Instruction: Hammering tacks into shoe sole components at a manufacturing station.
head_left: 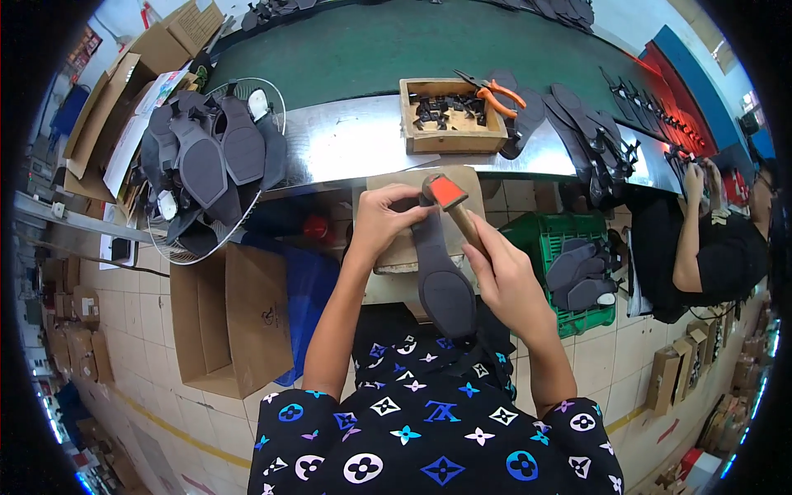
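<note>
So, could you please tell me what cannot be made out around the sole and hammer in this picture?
- Head view: the sole's top end, hidden by the left hand and hammer.
- Most of the hammer's handle, hidden by the right hand.
- Small dark parts in the wooden box, too small to identify.
- The block under the sole, mostly covered.
</note>
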`<state>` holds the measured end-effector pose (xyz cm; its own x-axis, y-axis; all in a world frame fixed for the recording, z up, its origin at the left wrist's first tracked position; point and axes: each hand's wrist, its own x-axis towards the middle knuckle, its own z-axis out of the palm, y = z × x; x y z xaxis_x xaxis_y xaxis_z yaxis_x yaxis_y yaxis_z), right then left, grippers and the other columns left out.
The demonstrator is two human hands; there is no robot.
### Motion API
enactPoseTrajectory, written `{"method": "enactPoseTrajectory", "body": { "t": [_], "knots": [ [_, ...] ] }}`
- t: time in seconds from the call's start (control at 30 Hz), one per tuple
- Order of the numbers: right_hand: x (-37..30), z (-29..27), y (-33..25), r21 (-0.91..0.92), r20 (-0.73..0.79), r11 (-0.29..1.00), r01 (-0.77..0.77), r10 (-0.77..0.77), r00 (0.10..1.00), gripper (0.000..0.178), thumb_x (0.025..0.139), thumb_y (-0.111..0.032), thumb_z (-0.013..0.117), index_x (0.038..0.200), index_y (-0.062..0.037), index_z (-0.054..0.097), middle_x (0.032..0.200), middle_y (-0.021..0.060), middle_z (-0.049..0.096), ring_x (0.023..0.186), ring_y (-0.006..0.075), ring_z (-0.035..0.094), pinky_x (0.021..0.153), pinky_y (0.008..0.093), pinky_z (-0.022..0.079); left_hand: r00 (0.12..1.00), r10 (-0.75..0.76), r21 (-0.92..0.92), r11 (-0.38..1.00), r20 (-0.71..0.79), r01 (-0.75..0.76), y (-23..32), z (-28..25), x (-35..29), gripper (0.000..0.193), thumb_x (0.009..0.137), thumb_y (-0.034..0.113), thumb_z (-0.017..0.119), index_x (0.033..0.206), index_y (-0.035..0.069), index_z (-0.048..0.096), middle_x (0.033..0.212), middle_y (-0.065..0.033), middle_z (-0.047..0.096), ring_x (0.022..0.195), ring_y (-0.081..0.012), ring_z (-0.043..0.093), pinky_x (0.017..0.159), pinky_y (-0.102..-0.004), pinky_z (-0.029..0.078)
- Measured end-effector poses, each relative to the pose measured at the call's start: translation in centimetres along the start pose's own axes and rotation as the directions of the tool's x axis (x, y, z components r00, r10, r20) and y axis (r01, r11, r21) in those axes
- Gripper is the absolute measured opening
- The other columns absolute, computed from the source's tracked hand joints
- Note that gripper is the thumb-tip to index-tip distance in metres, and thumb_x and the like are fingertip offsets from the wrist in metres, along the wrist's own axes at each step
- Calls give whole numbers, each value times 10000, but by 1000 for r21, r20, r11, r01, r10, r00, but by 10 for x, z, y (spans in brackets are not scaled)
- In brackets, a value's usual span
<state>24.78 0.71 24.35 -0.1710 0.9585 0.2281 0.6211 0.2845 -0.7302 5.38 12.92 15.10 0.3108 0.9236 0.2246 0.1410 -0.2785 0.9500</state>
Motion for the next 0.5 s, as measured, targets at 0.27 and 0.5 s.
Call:
{"method": "enactPoseTrajectory", "body": {
  "t": [0.27, 0.5],
  "knots": [
    [-5, 11, 4, 68, -36, 998, 3, -1, 999, 406, 964, -54, 594, 1342, 47, 483, 1118, 283, 636, 955, 429, 657, 811, 417, 535, 999, -18, 13, 1000, 48, 17, 8, 0, -4, 408, 750, 99, 822, 1128, -9, 715, 935, -102, 753, 802, -137, 697, 734, -266, 541],
    [-22, -23, -38, -43, -279, 976, 211, -215, 936, 378, 977, -87, 583, 1321, 63, 536, 902, 148, 671, 706, 162, 637, 658, 312, 530, 988, 84, 411, 902, 130, -130, -3, -3, -17, 1234, 761, 279, 840, 1563, -4, -53, 1255, -92, 677, 1282, -321, 536, 1113, -431, 374]
  ]
}}
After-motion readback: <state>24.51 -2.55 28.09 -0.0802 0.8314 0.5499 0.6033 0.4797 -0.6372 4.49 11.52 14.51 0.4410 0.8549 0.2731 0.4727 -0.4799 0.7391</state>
